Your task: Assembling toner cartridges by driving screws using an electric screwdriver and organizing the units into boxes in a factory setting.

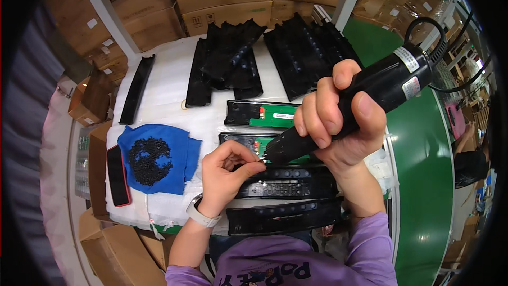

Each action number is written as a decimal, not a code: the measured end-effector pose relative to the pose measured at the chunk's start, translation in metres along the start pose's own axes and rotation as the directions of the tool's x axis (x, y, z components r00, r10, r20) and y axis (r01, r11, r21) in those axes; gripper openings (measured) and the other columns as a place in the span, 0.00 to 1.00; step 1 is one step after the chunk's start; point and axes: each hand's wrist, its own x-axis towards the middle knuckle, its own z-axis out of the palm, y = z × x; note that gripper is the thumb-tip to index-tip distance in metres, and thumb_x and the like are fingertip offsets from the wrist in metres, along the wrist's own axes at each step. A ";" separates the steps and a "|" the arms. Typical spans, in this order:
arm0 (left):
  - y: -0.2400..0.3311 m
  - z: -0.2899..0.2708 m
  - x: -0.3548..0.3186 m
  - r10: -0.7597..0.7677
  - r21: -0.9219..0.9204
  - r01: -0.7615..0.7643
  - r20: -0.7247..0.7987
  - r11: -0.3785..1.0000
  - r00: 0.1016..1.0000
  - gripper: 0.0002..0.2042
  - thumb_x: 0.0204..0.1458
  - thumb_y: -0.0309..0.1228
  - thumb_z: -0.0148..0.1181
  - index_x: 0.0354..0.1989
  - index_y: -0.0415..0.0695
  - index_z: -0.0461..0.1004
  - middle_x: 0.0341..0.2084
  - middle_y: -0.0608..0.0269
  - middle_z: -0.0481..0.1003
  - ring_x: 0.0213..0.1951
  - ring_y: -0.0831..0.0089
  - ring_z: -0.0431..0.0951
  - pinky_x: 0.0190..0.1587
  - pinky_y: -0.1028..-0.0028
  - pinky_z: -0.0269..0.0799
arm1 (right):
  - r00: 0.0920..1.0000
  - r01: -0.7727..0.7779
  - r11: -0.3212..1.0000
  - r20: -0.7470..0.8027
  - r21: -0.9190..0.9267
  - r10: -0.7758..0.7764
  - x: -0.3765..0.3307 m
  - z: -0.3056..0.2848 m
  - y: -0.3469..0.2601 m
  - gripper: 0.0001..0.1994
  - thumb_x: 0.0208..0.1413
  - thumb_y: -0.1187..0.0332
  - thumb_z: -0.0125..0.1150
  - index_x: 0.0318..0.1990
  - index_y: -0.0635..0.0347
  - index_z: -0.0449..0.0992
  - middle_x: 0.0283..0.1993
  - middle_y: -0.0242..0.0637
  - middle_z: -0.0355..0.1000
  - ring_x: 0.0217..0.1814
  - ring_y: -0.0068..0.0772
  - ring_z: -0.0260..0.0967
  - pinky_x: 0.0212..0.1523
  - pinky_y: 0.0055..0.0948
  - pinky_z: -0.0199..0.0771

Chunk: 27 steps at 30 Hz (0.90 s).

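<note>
My right hand point(344, 116) is wrapped round a black electric screwdriver point(381, 85), tilted with its nose down to the left. At its bit, the thumb and forefinger of my left hand point(227, 169) are pinched together; whatever is between them is too small to make out. Under both hands lie long black plastic housings: one with a green circuit board point(262, 145), partly hidden by my hands, then a black housing point(280, 182) with round recesses, and nearest me another black housing point(286, 217). Farther off is a second housing with a green board point(278, 115).
Many small black screws point(150, 161) lie on a blue cloth point(188, 164) at left, beside a red-edged phone point(117, 175). Black housings point(227, 58) are piled at the back; a single one point(137, 90) lies at far left. The screwdriver's cord point(423, 21) loops at upper right.
</note>
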 end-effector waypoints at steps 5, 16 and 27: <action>0.005 0.000 0.000 -0.038 0.090 0.033 0.047 0.995 0.998 0.08 0.41 0.15 0.64 0.27 0.35 0.70 0.25 0.59 0.76 0.31 0.77 0.78 0.38 0.79 0.74 | 0.995 -0.095 0.994 0.031 -0.058 0.096 0.001 -0.002 -0.002 0.15 0.51 0.58 0.53 0.40 0.56 0.61 0.16 0.28 0.58 0.11 0.23 0.55 0.21 0.28 0.64; 0.007 -0.013 0.001 0.081 0.144 -0.095 0.097 0.985 0.992 0.13 0.45 0.18 0.61 0.41 0.36 0.70 0.33 0.58 0.77 0.37 0.76 0.77 0.40 0.78 0.72 | 0.961 -0.137 0.991 -0.243 -0.006 0.132 0.000 0.008 0.013 0.10 0.57 0.61 0.45 0.40 0.56 0.62 0.17 0.28 0.58 0.13 0.22 0.55 0.21 0.28 0.63; -0.001 -0.039 0.010 0.216 0.796 -0.412 0.351 0.444 0.911 0.07 0.42 0.22 0.59 0.31 0.36 0.73 0.38 0.55 0.72 0.49 0.57 0.69 0.49 0.66 0.66 | 0.978 -0.070 0.869 0.140 -0.490 0.157 -0.020 0.004 0.068 0.13 0.48 0.79 0.56 0.39 0.63 0.60 0.20 0.35 0.65 0.18 0.20 0.61 0.20 0.20 0.63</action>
